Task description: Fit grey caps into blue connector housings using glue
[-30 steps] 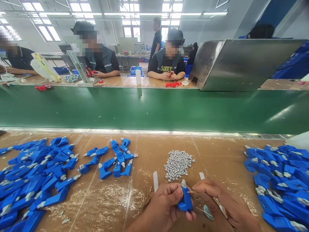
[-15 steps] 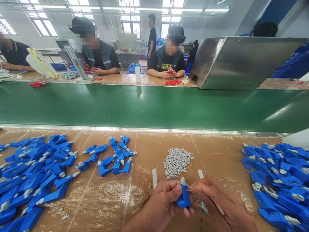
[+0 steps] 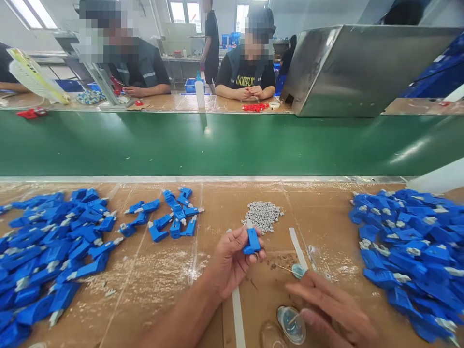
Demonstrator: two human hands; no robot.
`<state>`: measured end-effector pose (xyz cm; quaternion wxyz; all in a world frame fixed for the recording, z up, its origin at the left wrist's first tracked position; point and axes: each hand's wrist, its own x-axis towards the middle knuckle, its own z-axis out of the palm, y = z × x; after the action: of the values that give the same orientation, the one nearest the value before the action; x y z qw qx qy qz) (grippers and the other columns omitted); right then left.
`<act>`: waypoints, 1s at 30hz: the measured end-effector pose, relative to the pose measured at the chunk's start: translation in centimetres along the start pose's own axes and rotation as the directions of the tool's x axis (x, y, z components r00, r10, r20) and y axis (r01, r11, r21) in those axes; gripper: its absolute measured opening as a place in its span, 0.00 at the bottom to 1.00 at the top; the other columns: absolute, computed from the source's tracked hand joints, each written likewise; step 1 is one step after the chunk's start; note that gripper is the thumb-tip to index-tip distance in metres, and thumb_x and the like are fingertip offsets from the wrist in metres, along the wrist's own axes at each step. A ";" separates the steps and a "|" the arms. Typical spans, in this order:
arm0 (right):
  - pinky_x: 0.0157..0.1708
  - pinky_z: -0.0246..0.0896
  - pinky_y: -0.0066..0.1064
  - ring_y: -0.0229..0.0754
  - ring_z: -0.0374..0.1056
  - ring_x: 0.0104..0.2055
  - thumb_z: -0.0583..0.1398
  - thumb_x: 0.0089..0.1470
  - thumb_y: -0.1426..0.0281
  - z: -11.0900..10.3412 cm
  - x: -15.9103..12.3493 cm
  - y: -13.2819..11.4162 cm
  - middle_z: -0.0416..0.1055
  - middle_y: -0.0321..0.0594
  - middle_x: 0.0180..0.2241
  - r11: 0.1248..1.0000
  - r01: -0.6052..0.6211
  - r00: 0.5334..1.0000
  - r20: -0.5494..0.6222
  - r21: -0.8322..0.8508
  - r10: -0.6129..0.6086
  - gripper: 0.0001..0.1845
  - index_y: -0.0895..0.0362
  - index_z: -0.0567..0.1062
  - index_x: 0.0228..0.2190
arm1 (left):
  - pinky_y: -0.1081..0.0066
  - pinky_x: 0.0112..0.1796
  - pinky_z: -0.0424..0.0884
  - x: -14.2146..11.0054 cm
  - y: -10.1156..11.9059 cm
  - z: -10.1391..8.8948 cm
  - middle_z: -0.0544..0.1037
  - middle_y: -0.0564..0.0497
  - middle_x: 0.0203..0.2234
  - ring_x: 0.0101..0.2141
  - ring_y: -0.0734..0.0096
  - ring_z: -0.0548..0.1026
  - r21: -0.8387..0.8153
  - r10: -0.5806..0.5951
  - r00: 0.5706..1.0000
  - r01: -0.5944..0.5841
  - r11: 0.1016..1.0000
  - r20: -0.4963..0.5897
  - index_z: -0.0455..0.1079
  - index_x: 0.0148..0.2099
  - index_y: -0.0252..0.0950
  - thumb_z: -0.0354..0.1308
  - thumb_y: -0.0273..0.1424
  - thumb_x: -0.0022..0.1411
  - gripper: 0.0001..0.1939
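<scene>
Well, the left hand (image 3: 232, 261) grips a blue plastic part (image 3: 253, 240); the right hand (image 3: 329, 309) looks open and empty.

Belt: green conveyor belt (image 3: 217, 145), running across the view between two benches.
Hood: stainless steel hood (image 3: 344, 72), far edge, right.
Far bench: upright plastic bottle (image 3: 199, 94); red parts (image 3: 255, 107) before seated co-worker (image 3: 244, 79).

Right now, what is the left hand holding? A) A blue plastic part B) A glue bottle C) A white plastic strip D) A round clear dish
A: the left hand pinches a blue plastic part between thumb and fingers, raised above the work surface.
</scene>
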<state>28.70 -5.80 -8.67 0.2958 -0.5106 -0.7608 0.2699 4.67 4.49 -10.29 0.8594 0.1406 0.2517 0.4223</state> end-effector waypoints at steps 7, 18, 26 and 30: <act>0.37 0.75 0.37 0.48 0.78 0.37 0.56 0.72 0.70 -0.3 8.2 4.3 0.80 0.42 0.36 0.971 0.028 0.998 -0.043 -0.239 -0.039 0.11 0.53 0.79 0.42 | 0.80 0.27 0.77 0.3 1.3 -0.8 0.81 0.47 0.34 0.29 0.75 0.79 -0.030 0.182 0.972 -0.189 0.982 -0.149 0.81 0.45 0.29 0.77 0.32 0.56 0.18; 0.33 0.68 0.34 0.45 0.74 0.33 0.52 0.72 0.74 2.6 10.8 7.0 0.75 0.41 0.33 0.935 0.192 0.981 0.071 -0.299 -0.179 0.17 0.54 0.78 0.36 | 0.79 0.26 0.73 0.8 0.5 -1.2 0.81 0.48 0.32 0.28 0.74 0.78 -0.042 0.177 0.966 -0.189 0.981 -0.190 0.81 0.44 0.28 0.81 0.36 0.49 0.24; 0.28 0.59 0.32 0.43 0.67 0.28 0.53 0.69 0.73 2.6 12.0 6.4 0.74 0.43 0.32 0.938 0.170 0.984 0.106 -0.302 -0.144 0.17 0.55 0.77 0.31 | 0.79 0.26 0.71 0.8 0.3 -1.1 0.80 0.48 0.31 0.28 0.75 0.77 0.002 0.192 0.967 -0.194 0.981 -0.170 0.81 0.43 0.29 0.82 0.42 0.47 0.27; 0.31 0.63 0.33 0.45 0.69 0.30 0.54 0.70 0.66 2.3 11.7 6.0 0.74 0.43 0.31 0.976 0.098 0.993 0.081 -0.195 -0.084 0.17 0.54 0.75 0.31 | 0.78 0.27 0.70 1.0 -0.2 -1.3 0.80 0.48 0.31 0.27 0.75 0.77 0.052 0.197 0.967 -0.191 0.980 -0.158 0.81 0.42 0.29 0.81 0.46 0.48 0.28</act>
<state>27.15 6.92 -12.45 0.2278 -0.4922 -0.8167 0.1971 4.63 5.20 -11.75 0.7877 0.1454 0.3137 0.5098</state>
